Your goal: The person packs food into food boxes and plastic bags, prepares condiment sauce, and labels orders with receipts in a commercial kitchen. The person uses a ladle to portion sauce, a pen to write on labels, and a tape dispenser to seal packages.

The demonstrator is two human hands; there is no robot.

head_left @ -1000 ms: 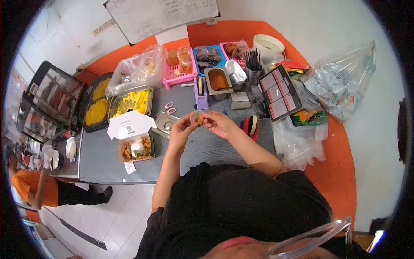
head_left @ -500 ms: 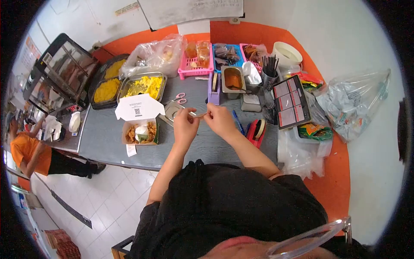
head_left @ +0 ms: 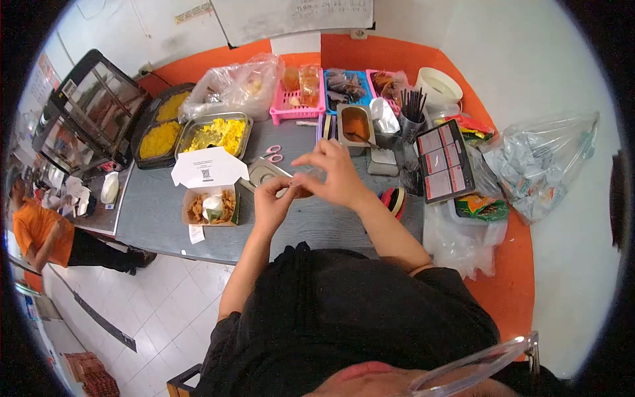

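The left hand (head_left: 271,204) pinches tightly at one edge of a small clear plastic bag (head_left: 312,175), held above the table; the right hand (head_left: 334,173) spreads its fingers over the other side — whether they grip it, I cannot tell. Such thin film could slip if the left pinch loosened, and an uneven pull might tear it or spill anything inside.

Beneath is a grey wood-grain table (head_left: 155,215), with an open cardboard food box (head_left: 228,175) of brown fried pieces, a steel lid (head_left: 262,173) and pink-handled scissors (head_left: 274,153). Farther back stand a steel tray (head_left: 248,137) of yellow food and a steel pan (head_left: 356,149) of orange-brown sauce — then a pink basket (head_left: 294,114) and a blue basket (head_left: 349,103). A whiteboard (head_left: 294,23) hangs above; far left, a person in an orange shirt (head_left: 46,228) stands on white floor tiles (head_left: 159,298).
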